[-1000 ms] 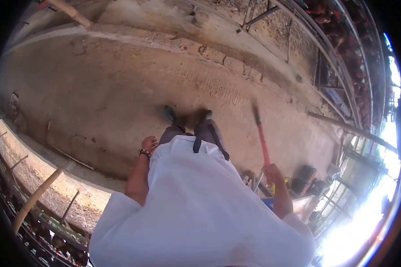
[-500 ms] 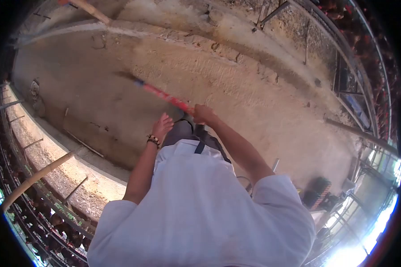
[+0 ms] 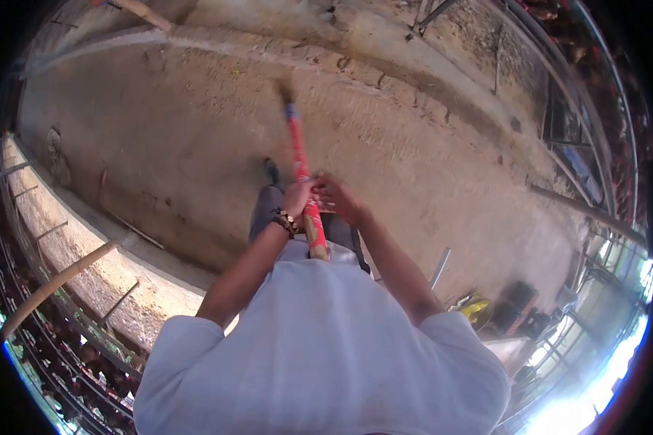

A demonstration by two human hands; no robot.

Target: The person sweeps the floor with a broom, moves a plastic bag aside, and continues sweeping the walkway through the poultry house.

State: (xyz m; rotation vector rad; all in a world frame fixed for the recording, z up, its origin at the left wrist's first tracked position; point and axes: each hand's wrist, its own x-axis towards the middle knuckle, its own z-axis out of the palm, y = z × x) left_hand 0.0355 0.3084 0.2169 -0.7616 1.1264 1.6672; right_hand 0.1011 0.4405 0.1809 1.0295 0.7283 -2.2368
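A red-wrapped broom (image 3: 300, 152) points away from my body, its dark bristle end blurred over the floor and its bare butt end close to my shirt. My left hand (image 3: 297, 198), with a beaded bracelet on the wrist, is closed around the middle of the handle. Just to the right of it is my right hand (image 3: 339, 199), fingers apart and loosely bent beside the handle. Whether its fingertips touch the handle is hard to tell.
The dusty concrete floor (image 3: 159, 138) runs between low ledges. A bamboo pole (image 3: 62, 285) crosses the left ledge, and another pole (image 3: 584, 212) juts in at right. Cages with birds (image 3: 87, 355) line both sides. Dark crates (image 3: 515, 304) and a yellow item (image 3: 475, 308) lie at lower right.
The broom has swung from pointing far left to pointing nearly straight ahead, its butt now near my shirt. My left hand has taken hold of the handle; my right hand has loosened from it.
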